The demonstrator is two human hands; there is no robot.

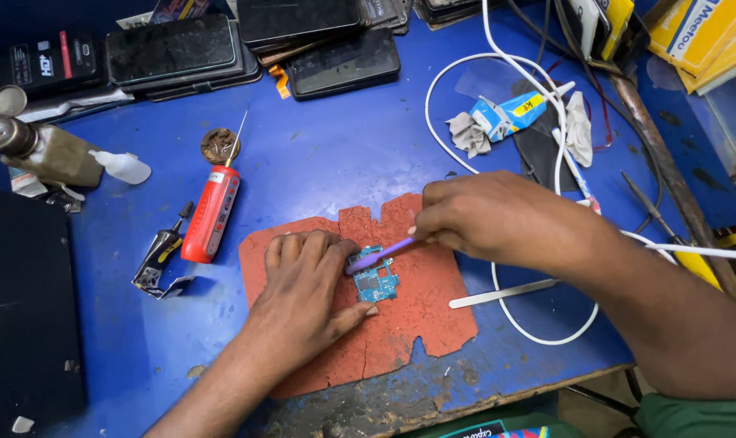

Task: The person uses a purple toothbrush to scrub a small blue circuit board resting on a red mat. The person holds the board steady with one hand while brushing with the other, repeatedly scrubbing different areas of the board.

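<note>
Circuit board, small blue rectangle, pinned by left hand; right hand holds purple brush

The board is small, blue-green and roughly rectangular, studded with tiny metal parts. It lies flat on my cracked red mat, near the mat's middle. My left hand rests on the mat and pins the board's left edge with its fingertips, thumb stretched out below it. My right hand pinches a thin purple tool, which slants down to the left; its tip touches the board's top left corner, just beside my left fingers.
</note>
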